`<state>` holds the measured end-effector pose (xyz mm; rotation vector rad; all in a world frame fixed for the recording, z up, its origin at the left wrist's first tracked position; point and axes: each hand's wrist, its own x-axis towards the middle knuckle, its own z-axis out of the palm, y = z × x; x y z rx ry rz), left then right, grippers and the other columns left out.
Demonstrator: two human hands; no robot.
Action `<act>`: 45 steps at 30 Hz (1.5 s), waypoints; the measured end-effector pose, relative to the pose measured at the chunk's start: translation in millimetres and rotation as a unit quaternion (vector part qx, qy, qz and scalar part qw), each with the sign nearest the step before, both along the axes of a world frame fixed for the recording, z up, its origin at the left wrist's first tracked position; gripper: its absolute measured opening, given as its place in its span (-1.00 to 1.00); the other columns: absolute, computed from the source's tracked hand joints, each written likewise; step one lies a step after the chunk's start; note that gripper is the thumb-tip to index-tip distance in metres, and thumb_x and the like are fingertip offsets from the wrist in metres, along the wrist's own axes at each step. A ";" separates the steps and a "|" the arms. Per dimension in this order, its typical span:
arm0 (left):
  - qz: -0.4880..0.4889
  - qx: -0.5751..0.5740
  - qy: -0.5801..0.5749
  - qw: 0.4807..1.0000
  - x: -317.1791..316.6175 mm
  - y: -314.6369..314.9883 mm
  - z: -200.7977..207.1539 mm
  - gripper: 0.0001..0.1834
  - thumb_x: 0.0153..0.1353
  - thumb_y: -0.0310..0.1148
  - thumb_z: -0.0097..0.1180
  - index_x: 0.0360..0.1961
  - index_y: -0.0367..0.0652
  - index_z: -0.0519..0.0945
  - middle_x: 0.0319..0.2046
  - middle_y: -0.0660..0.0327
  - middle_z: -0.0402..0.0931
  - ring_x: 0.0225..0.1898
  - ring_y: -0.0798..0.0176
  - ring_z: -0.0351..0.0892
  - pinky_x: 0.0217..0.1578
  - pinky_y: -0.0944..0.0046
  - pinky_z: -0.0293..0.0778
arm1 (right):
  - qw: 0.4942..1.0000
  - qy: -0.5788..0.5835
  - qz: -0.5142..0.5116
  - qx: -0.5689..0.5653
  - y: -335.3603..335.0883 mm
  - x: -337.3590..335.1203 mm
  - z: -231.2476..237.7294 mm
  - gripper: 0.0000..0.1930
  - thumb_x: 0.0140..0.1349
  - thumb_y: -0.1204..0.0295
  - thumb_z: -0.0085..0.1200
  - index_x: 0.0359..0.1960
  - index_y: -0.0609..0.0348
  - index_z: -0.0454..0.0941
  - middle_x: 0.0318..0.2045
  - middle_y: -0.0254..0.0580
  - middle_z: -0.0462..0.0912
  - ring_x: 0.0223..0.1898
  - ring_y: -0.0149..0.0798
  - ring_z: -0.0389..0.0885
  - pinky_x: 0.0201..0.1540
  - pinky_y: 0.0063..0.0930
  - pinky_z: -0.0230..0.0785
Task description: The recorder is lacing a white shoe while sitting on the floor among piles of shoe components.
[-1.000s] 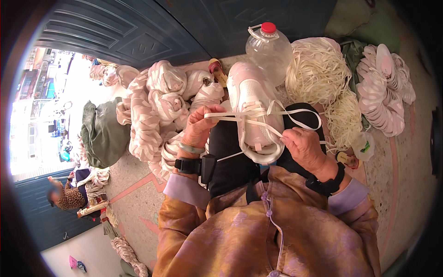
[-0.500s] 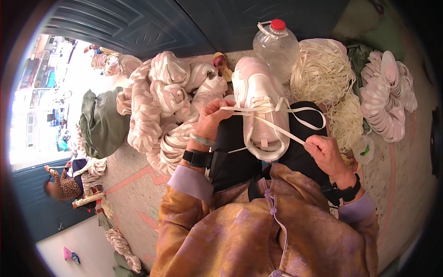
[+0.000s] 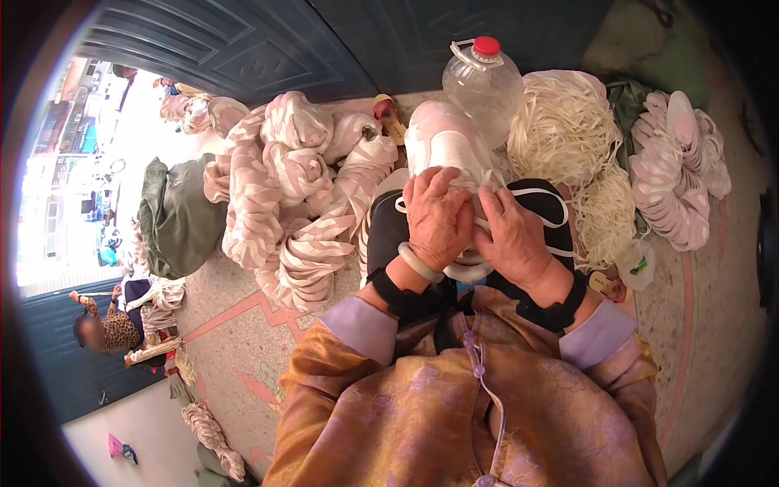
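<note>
On the person's lap [image 3: 388,237], between the two thighs, a pale pink and white shoe [image 3: 442,136] lies sole down, its toe at the far edge of the lap and its heel collar toward the body. The left hand [image 3: 438,217] is laid over the lacing area, fingers bent downward; the right hand [image 3: 514,237] meets it from the other side, fingertips on the lacing. Whether either hand pinches a lace cannot be told, because the fingers cover the contact. A loop of white lace [image 3: 565,209] extends loose from the right side of the shoe over the right thigh. Along the far edge of the floor [image 3: 234,326], a clear jug [image 3: 484,99] with a red cap stands just beyond the toe, a heap of laces [image 3: 560,134] lies to its right, and a pile of shoe uppers [image 3: 286,185] lies to its left. Risks, as judged: the lacing may slacken if finger pressure is lifted unevenly; the loose loop may catch on the right wrist strap [image 3: 553,312] if that arm swings outward; the shoe may tip sideways if the knees part; the jug may be knocked if the shoe is pushed forward.
</note>
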<state>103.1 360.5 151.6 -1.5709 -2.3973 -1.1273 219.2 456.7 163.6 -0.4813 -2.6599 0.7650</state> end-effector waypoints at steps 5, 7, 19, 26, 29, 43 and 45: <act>0.021 -0.012 0.000 1.000 4.2 4.0 -5.4 -0.84 -0.16 -0.47 0.19 -0.45 -0.14 0.61 -0.05 0.14 0.48 0.05 -0.04 0.37 0.07 -0.02 0.19 | 0.999 0.024 -0.025 0.005 3.4 -0.8 -8.8 -0.65 0.00 0.42 0.04 -0.15 0.29 0.38 -0.35 0.03 0.47 -0.39 0.04 0.57 -0.38 -0.21 0.47; 0.025 -0.019 -0.004 1.000 5.0 5.2 -6.0 -0.84 -0.16 -0.47 0.19 -0.44 -0.14 0.61 -0.03 0.14 0.47 0.06 -0.05 0.36 0.08 -0.02 0.18 | 0.999 0.034 -0.019 -0.007 3.0 -2.5 -8.9 -0.71 0.01 0.44 0.00 -0.20 0.28 0.41 -0.36 0.04 0.48 -0.40 0.05 0.57 -0.38 -0.21 0.47; 0.019 -0.085 0.041 0.995 4.5 9.8 15.1 -0.88 -0.14 -0.46 0.15 -0.49 -0.15 0.62 0.06 0.08 0.40 0.13 -0.13 0.27 0.12 -0.09 0.11 | 0.995 0.080 -0.033 -0.043 6.4 0.5 -19.8 -0.72 0.05 0.43 -0.03 -0.18 0.26 0.43 -0.36 0.02 0.50 -0.38 0.04 0.56 -0.33 -0.19 0.46; -0.037 -0.147 0.125 0.980 -18.9 -87.3 49.9 -0.95 -0.11 -0.51 0.15 -0.55 -0.21 0.53 0.08 -0.06 0.36 0.11 -0.19 0.30 0.10 -0.07 0.18 | 0.992 0.108 -0.042 -0.040 12.0 9.7 -32.6 -0.72 0.05 0.43 -0.03 -0.17 0.20 0.45 -0.35 -0.04 0.51 -0.43 0.01 0.57 -0.37 -0.23 0.47; 0.056 -0.251 0.126 0.958 -41.0 -177.8 31.6 -0.93 -0.05 -0.43 0.07 -0.58 -0.20 0.53 0.05 0.01 0.39 0.09 -0.05 0.32 0.08 -0.02 0.17 | 0.993 0.106 -0.039 -0.045 8.4 10.3 -31.2 -0.74 0.04 0.44 -0.03 -0.19 0.19 0.47 -0.37 -0.06 0.50 -0.46 -0.02 0.56 -0.40 -0.24 0.47; 0.098 -0.384 0.064 0.916 -47.9 -200.1 -23.4 -0.84 0.03 -0.28 0.11 -0.37 -0.07 0.60 -0.11 0.19 0.50 -0.06 0.07 0.42 0.00 -0.01 0.22 | 0.993 0.070 -0.038 -0.087 7.1 14.6 -29.6 -0.52 -0.03 0.34 0.10 -0.04 0.26 0.36 -0.30 0.04 0.51 -0.36 0.06 0.56 -0.34 -0.21 0.48; 0.064 -0.235 0.035 0.969 -48.7 -153.4 -12.0 -0.83 0.04 -0.35 0.14 -0.32 -0.13 0.58 -0.13 0.13 0.51 -0.08 0.04 0.45 -0.05 0.06 0.28 | 0.993 0.068 -0.037 -0.086 7.1 14.2 -34.0 -0.48 -0.04 0.35 0.11 0.00 0.25 0.33 -0.27 0.05 0.51 -0.34 0.06 0.56 -0.32 -0.21 0.48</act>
